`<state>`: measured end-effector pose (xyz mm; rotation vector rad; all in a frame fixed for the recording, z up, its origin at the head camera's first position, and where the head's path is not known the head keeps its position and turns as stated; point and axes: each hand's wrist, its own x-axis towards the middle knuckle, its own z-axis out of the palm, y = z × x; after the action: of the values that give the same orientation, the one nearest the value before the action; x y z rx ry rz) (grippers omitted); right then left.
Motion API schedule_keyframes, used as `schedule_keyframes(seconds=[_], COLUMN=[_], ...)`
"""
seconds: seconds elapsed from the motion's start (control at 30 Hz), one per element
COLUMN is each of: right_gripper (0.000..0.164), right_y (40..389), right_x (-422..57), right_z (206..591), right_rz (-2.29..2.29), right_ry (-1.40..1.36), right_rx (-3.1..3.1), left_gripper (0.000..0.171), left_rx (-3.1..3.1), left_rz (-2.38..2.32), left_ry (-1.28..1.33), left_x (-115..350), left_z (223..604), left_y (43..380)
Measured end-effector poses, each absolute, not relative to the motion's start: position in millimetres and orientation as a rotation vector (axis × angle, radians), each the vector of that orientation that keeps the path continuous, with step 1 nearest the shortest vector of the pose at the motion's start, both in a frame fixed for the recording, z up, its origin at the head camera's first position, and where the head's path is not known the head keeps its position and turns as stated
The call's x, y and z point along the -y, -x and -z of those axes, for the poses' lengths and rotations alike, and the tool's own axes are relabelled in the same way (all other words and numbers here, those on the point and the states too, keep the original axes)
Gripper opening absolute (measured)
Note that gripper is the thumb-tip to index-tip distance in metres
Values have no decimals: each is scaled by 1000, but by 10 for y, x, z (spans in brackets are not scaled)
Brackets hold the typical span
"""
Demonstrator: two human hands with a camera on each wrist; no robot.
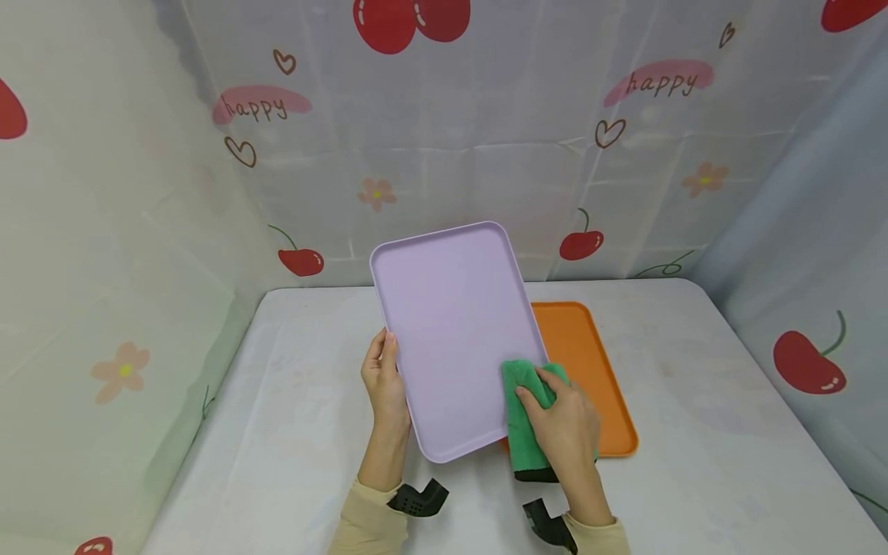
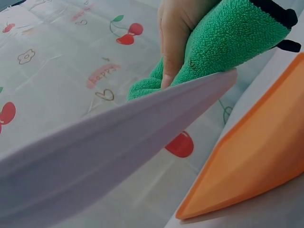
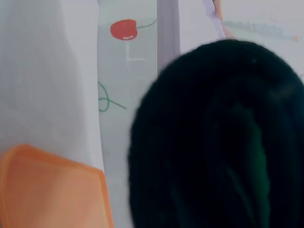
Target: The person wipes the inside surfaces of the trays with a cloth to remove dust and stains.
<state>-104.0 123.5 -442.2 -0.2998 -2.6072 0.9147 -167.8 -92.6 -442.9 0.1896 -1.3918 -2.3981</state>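
Observation:
My left hand (image 1: pixel 386 381) grips the left edge of a lilac rectangular tray (image 1: pixel 454 331), thumb on its face. The tray is raised and tilted above the table, its inner side toward the head camera. My right hand (image 1: pixel 563 412) pinches a folded green towel (image 1: pixel 520 412) with a dark edge, which lies against the tray's lower right rim. In the left wrist view the towel (image 2: pixel 232 40) sits over the rim of the lilac tray (image 2: pixel 95 147). The towel's dark folded end (image 3: pixel 166 142) fills much of the right wrist view and hides the right fingers there.
An orange tray (image 1: pixel 583 370) lies flat on the white table (image 1: pixel 694 401), partly behind the lilac tray and the right hand. A printed curtain (image 1: pixel 486 169) with cherries and hearts hangs behind the table and along both sides. Dark camera mounts (image 1: pixel 419 499) sit at both wrists.

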Motion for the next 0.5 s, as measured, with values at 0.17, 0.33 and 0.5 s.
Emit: schedule_keyframes(seconds=[0.17, 0.33, 0.5], right_gripper=[48, 49, 47], right_y=[1018, 976, 911], right_x=[-1193, -1113, -976], right_z=[4421, 4411, 4387], right_rz=[-959, -977, -971], right_ry=[302, 270, 208], right_rx=[2629, 2662, 2702], left_gripper=[25, 25, 27], left_rx=[1376, 1368, 1358], left_rz=[2402, 2395, 2396], left_ry=[-203, -212, -204], left_x=[938, 955, 964], left_z=[4437, 4440, 4439], left_y=[1690, 1700, 1699])
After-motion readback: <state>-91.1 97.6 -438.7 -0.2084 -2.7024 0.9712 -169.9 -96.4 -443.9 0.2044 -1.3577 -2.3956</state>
